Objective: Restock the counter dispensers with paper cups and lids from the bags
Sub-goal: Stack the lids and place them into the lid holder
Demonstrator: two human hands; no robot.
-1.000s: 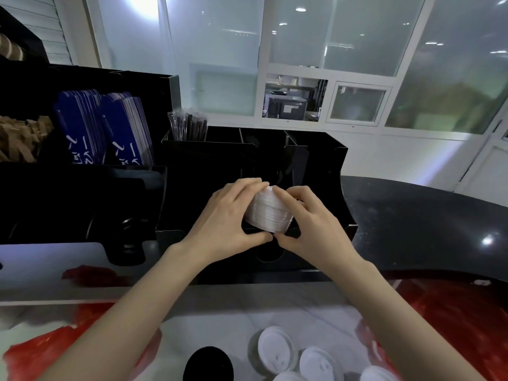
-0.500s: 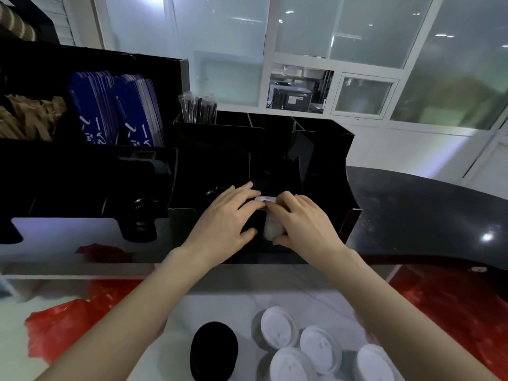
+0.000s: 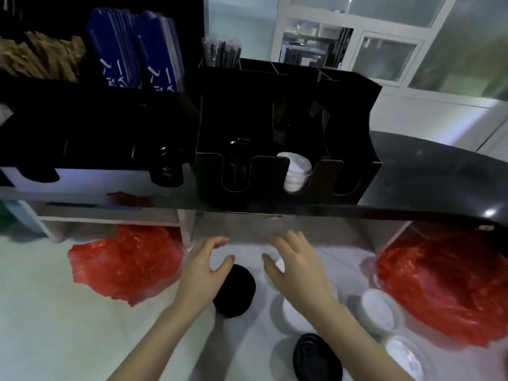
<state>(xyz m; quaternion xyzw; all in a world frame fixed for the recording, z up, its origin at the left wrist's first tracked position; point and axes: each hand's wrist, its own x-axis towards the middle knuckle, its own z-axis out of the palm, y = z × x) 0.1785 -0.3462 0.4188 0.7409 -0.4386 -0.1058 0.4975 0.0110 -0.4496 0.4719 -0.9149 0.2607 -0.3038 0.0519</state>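
The left hand (image 3: 202,266) is above the low white counter (image 3: 55,312), with fingers spread and a little bent, and it holds nothing. The right hand (image 3: 295,266) is beside it, also spread and holding nothing. Both are blurred, so I cannot tell if the fingertips touch something.

Between and under the hands stands a black lid stack (image 3: 235,290); the left thumb is just over its top. Under the right hand is a white lid stack (image 3: 291,312), partly hidden. More white lids (image 3: 378,310) lie to the right, and a second black lid (image 3: 316,358) is near the bottom edge. A red bag (image 3: 123,268) lies at the left of the hands, and another red bag (image 3: 445,287) at the right.

On the upper black counter (image 3: 439,174) stands the black dispenser (image 3: 354,133). Its slots have U-shaped cuts in front. One slot holds black lids (image 3: 238,166), the next one holds white lids (image 3: 297,171), a little tilted. The slot at the right looks dark; what is inside I cannot tell. Behind are straws (image 3: 221,55), blue packets (image 3: 137,61) and brown packets (image 3: 38,59).
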